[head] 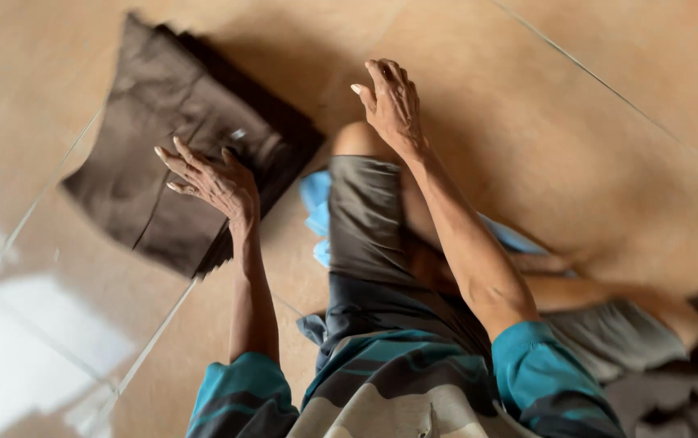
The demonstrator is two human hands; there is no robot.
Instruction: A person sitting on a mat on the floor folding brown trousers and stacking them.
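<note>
I sit on a tiled floor [576,162] with my legs folded. My left hand [212,180] hovers over a folded dark brown cloth [146,154] lying on the floor, fingers spread and empty. My right hand [393,101] is raised above my knee [357,139], fingers loosely curled and apart, holding nothing. I wear grey shorts [365,219] and a teal striped shirt [381,381].
A light blue cloth [316,212] lies under my leg. Grey fabric [616,337] is bunched at the lower right. Bright light glares on the floor tiles [16,357] at the lower left.
</note>
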